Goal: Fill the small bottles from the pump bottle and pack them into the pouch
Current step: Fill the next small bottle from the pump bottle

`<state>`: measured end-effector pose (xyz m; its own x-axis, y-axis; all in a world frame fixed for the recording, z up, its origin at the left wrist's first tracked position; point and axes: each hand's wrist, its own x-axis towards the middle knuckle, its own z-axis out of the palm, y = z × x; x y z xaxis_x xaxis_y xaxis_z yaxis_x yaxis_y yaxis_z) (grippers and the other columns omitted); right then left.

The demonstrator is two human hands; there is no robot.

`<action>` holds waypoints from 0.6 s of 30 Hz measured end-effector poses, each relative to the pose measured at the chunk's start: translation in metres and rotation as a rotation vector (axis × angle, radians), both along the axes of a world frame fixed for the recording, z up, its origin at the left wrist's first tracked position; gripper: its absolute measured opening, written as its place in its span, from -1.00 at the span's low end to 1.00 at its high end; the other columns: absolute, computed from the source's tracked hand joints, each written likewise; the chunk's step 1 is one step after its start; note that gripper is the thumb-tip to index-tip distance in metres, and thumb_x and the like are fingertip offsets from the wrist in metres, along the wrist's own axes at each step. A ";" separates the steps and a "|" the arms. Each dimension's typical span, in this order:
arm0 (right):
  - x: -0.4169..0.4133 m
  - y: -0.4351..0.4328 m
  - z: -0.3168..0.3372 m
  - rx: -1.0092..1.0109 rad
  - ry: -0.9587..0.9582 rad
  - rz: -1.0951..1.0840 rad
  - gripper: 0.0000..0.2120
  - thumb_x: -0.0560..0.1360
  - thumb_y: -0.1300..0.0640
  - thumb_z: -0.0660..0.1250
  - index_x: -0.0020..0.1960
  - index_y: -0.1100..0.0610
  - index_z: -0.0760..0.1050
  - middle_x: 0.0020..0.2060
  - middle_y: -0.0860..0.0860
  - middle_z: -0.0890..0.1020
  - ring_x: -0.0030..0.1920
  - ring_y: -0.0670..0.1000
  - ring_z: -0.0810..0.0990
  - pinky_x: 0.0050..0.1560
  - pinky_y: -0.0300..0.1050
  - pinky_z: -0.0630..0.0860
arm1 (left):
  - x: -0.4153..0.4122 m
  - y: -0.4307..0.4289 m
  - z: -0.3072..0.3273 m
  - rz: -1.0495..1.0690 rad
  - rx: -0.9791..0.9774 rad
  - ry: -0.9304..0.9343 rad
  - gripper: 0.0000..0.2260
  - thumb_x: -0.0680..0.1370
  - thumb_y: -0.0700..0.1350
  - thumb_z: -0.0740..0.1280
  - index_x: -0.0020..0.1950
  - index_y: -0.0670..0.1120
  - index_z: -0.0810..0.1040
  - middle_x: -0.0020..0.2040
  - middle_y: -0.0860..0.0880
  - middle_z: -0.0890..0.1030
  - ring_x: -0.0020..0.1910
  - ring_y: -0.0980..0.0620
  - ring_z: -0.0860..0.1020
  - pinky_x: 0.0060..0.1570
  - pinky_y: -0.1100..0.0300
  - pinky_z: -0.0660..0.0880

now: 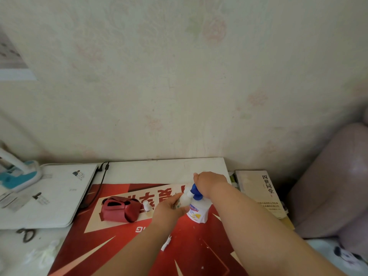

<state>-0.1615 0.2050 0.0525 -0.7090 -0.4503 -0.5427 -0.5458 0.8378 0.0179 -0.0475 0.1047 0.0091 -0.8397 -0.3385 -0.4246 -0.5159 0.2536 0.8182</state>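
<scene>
The small bottle [184,200] lies tilted in the left hand [169,211], whose fingers are wrapped tightly round its body, its mouth up at the nozzle just past the fingertips. The pump bottle [196,212] stands touching it. The right hand [209,182] sits on the bottle's blue head, fingers curled over the top. A second small bottle [147,208] stands left of the left knuckles, just beside the red pouch [119,211], on the red poster [111,246].
</scene>
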 end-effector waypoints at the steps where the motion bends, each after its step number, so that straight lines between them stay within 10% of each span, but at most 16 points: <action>1: 0.000 0.000 0.000 -0.002 0.002 -0.001 -0.43 0.52 0.12 0.25 0.47 0.13 0.13 0.21 0.14 0.46 0.17 0.15 0.49 0.13 -0.03 0.43 | 0.000 0.000 0.000 0.004 0.004 -0.001 -0.57 0.47 -0.19 0.40 0.32 0.01 0.45 0.01 0.09 0.52 -0.01 0.08 0.50 -0.04 0.25 0.36; 12: -0.004 -0.009 -0.003 0.067 0.028 -0.020 -0.46 0.47 0.07 0.28 0.42 0.06 0.23 0.08 0.08 0.51 0.09 0.12 0.51 0.02 -0.04 0.32 | 0.002 -0.001 0.000 0.005 0.019 0.017 -0.57 0.47 -0.20 0.40 0.32 0.00 0.46 0.00 0.08 0.53 -0.08 0.13 0.49 -0.27 0.45 0.34; 18: -0.006 -0.009 -0.005 0.107 0.079 0.017 -0.45 0.48 0.06 0.27 0.43 0.05 0.21 0.10 0.07 0.51 0.10 0.12 0.50 0.08 -0.01 0.33 | 0.000 0.001 0.000 -0.002 0.001 -0.008 -0.54 0.47 -0.18 0.40 0.36 -0.01 0.43 0.08 0.05 0.54 0.00 0.09 0.48 0.00 0.25 0.39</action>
<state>-0.1673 0.1962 0.0477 -0.7442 -0.4051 -0.5312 -0.5534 0.8192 0.1506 -0.0470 0.1055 0.0092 -0.8368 -0.3364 -0.4320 -0.5223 0.2535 0.8142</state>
